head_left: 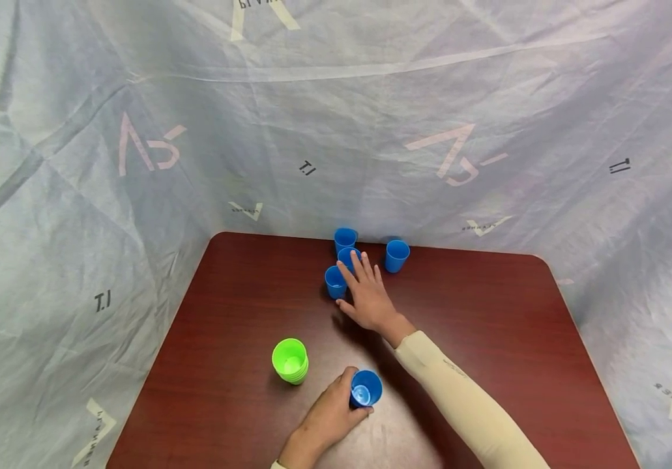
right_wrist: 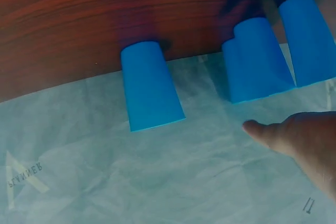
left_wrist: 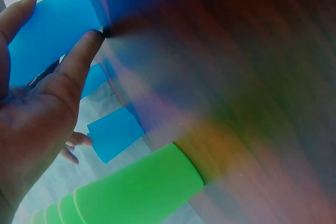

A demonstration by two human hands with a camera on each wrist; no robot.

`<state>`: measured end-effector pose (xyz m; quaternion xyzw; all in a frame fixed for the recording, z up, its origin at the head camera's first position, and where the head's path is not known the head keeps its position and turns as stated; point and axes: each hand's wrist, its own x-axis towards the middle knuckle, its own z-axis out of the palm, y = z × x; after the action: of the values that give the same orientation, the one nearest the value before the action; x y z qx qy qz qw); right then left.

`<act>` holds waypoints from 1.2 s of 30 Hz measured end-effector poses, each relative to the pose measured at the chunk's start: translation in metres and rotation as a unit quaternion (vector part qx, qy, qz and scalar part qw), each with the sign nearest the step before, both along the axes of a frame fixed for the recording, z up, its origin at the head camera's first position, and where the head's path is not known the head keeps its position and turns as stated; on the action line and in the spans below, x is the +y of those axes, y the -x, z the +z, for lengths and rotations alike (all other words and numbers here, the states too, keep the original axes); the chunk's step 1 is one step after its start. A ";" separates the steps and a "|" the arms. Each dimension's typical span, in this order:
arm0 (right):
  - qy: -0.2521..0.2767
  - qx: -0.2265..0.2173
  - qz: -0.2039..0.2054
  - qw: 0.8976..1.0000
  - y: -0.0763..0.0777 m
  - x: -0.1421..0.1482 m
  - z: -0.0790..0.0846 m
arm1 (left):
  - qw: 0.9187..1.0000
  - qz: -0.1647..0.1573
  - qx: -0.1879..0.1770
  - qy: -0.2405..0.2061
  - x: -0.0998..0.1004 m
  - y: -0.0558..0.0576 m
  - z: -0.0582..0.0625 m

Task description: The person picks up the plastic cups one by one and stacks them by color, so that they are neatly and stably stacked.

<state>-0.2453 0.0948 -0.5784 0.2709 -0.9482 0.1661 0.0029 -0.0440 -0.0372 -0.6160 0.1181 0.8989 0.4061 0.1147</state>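
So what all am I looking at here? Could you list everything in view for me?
Table: one, reddish brown, across the lower half of the head view
Sheeting: count unclear, pale grey, behind the table and on both sides
Printed marks: many, pink, pale yellow and black, on the sheeting
Grouped blue cups: three, blue, near the far edge
Lone blue cup: one, blue, right of that group
Green cups: several nested, bright green, left of centre
Held blue cup: one, blue, in the left hand
Sleeves: two, cream, on both arms
Hands: two, bare; left near, right hand by the grouped cups
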 end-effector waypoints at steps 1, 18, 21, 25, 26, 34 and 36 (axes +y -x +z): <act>-0.005 0.005 0.004 1.000 0.001 -0.002 -0.001 | 1.000 -0.001 -0.002 -0.001 0.000 0.000 0.000; -0.126 0.045 0.055 0.989 0.014 -0.027 -0.023 | 0.999 -0.003 0.024 0.021 0.000 -0.001 -0.002; -0.133 0.052 0.055 0.988 0.016 -0.027 -0.026 | 0.999 -0.005 0.023 0.026 0.000 0.000 -0.002; -0.126 0.056 0.061 0.989 0.015 -0.025 -0.028 | 0.999 -0.006 0.025 0.028 0.000 0.001 -0.001; -0.124 0.058 0.064 0.989 0.015 -0.025 -0.028 | 0.999 -0.005 0.027 0.029 -0.001 0.001 0.000; -0.106 0.063 0.083 0.989 0.007 -0.019 -0.035 | 0.999 -0.004 0.042 0.031 0.000 0.000 -0.002; -0.097 0.061 0.084 0.990 0.005 -0.018 -0.037 | 0.999 -0.003 0.037 0.031 0.000 -0.001 -0.002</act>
<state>-0.2505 0.0771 -0.6154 0.3583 -0.9317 0.0563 0.0210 -0.0430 -0.0371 -0.6185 0.1326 0.9142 0.3732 0.0860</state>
